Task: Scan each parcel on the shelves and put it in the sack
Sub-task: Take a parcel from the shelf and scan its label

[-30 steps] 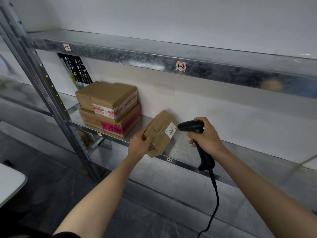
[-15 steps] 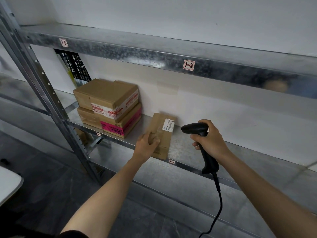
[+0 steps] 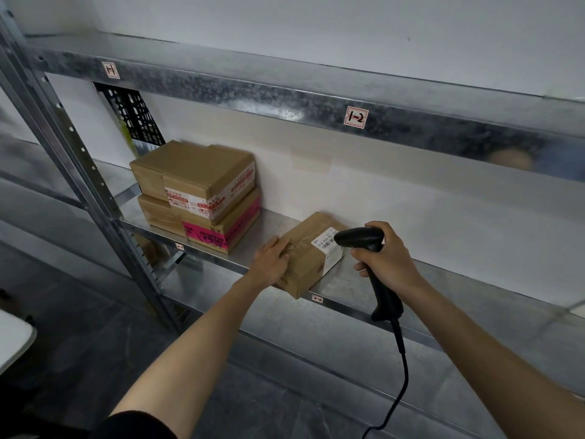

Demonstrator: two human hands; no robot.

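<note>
A small brown cardboard parcel (image 3: pixel 311 251) lies flat on the middle metal shelf (image 3: pixel 357 288), its white barcode label facing up at the right end. My left hand (image 3: pixel 270 259) rests on the parcel's left end, gripping it. My right hand (image 3: pixel 384 256) holds a black corded barcode scanner (image 3: pixel 361 239) whose head sits just over the label. Two larger brown boxes are stacked at the shelf's left: the top box (image 3: pixel 196 177) with red-and-white tape, the bottom box (image 3: pixel 218 229) with pink tape. No sack is in view.
A grey perforated upright (image 3: pixel 79 172) stands at the left. The upper shelf (image 3: pixel 285 93) carries tags marked 1-1 and 1-2. A lower shelf (image 3: pixel 316 343) runs beneath. A black crate (image 3: pixel 133 115) shows behind the boxes, and a white table corner (image 3: pixel 12 337) at the far left.
The parcel, tilted up off the shelf in my left hand a second ago, now lies flat with the label up. The scanner has moved closer, over the label.
</note>
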